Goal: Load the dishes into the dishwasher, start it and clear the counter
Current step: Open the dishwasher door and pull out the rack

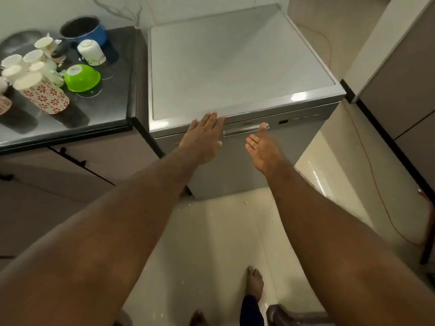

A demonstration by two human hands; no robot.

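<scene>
Dishwasher [235, 67] stands in the middle of the scene, a grey machine with a flat pale top, and its door is closed. The door handle [240, 131] runs along the upper front, and a small dark display [283, 121] is to the right of it. The left hand [202, 140] lies palm down at the near top edge of the machine, fingers straight and close together; the tips reach the edge, just left of the handle. The right hand [263, 147] is held palm up in front of the door, fingers straight and slightly spread, holding nothing; its fingertips are at the right end of the handle, but I cannot tell if they touch it. To the left, the dark counter [113, 90] carries the dishes: a green bowl [82, 77] turned upside down, a white mug [91, 52] also upside down, a blue pot [87, 30] at the far side, a tall cup with red flowers [43, 95] and several small white cups [35, 55] in a group. A steel plate [18, 41] lies at the far left. On the near floor a bare foot [255, 282] shows, and a red cable [376, 180] runs on the right.
</scene>
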